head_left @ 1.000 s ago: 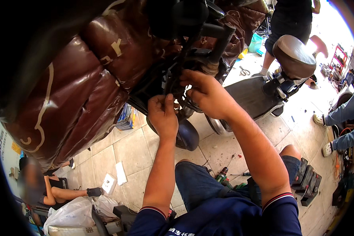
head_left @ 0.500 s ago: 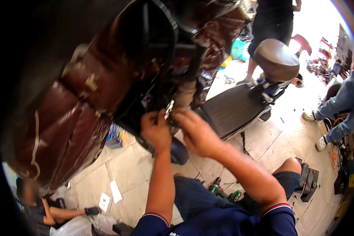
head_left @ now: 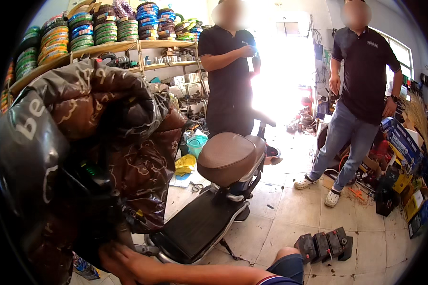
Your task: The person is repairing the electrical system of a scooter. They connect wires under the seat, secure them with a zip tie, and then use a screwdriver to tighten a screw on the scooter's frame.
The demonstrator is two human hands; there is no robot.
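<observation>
At the lower left, my right hand (head_left: 135, 266) reaches in beside the dark front column (head_left: 114, 218) of a scooter, fingers bent inward. Whatever those fingers hold is hidden. Pressed close against it, in shadow, is what shows of my left hand (head_left: 110, 261); its fingers are too dark to make out. A brown and grey padded wind cover (head_left: 133, 171) with pale lettering drapes the scooter's front. Under it, a small display (head_left: 92, 172) glows green. The scooter's black footboard (head_left: 195, 230) and brown seat (head_left: 228, 156) extend away to the right.
Two people in dark shirts stand beyond the scooter, one person (head_left: 230, 80) behind the seat, another person (head_left: 361, 80) at right. Black batteries (head_left: 323, 247) sit on the tiled floor near my knee. Shelves (head_left: 123, 46) of stacked tyres line the back; boxes (head_left: 404, 142) crowd the right side.
My view has swung up and to the right, bringing the shelves and both standing people into sight. My hands now appear at the lower left, still together at the scooter's front.
</observation>
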